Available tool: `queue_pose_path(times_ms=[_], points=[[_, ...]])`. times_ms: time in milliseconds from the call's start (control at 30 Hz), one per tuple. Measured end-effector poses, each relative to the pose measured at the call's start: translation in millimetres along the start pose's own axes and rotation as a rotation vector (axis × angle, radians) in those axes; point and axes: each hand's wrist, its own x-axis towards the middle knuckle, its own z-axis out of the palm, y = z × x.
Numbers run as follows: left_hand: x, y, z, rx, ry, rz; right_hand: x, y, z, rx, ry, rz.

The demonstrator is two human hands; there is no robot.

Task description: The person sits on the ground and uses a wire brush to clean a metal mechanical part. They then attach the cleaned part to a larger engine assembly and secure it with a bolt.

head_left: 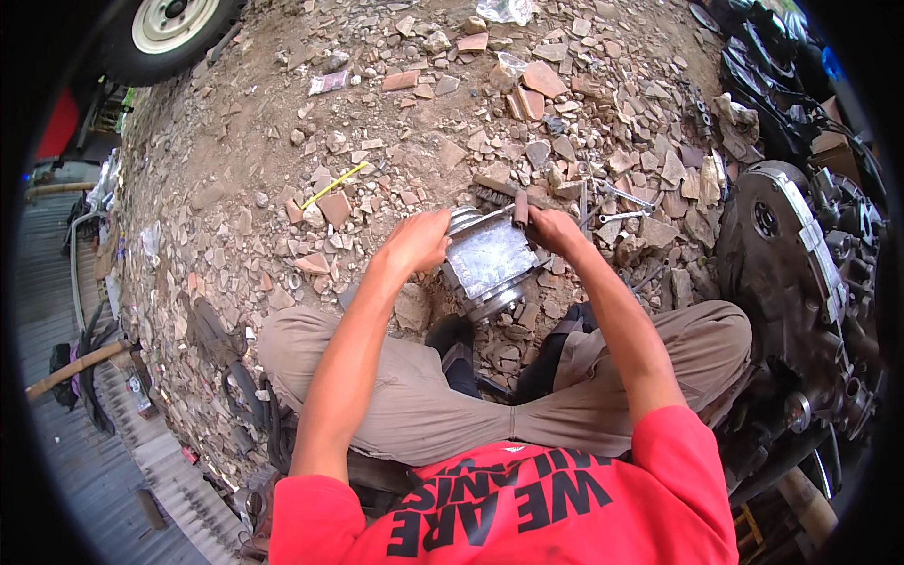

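A silvery, box-shaped metal machine part with round flanges at its ends is held up between my knees, above the stony ground. My left hand is closed round its far left side, by the ridged round end. At its far right edge, my right hand is closed on a short brown piece, which stands against the part's edge. The fingertips of that hand are mostly hidden. Just beyond the part lies a wire brush, its dark bristles showing.
Spanners lie on the rubble to the right of my right hand. A large engine casting stands close on my right. A yellow stick lies ahead to the left. Farther off are a wheel and grey corrugated sheeting.
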Motion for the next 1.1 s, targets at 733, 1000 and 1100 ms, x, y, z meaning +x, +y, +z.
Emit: queue_pose_path(times_ms=[733,1000,1100], points=[[-19.7,53.2,-63.1,-0.859,0.007,0.255,-36.3,-153.9,-171.1,1.201,0.175,0.084],[-8.2,49.8,-54.0,-0.950,-0.027,0.263,-33.5,-165.6,-144.1,1.814,0.169,0.418],[-5.5,51.2,-55.9,-0.965,-0.017,0.230,-31.5,-173.5,-146.8,1.641,0.333,0.453]])
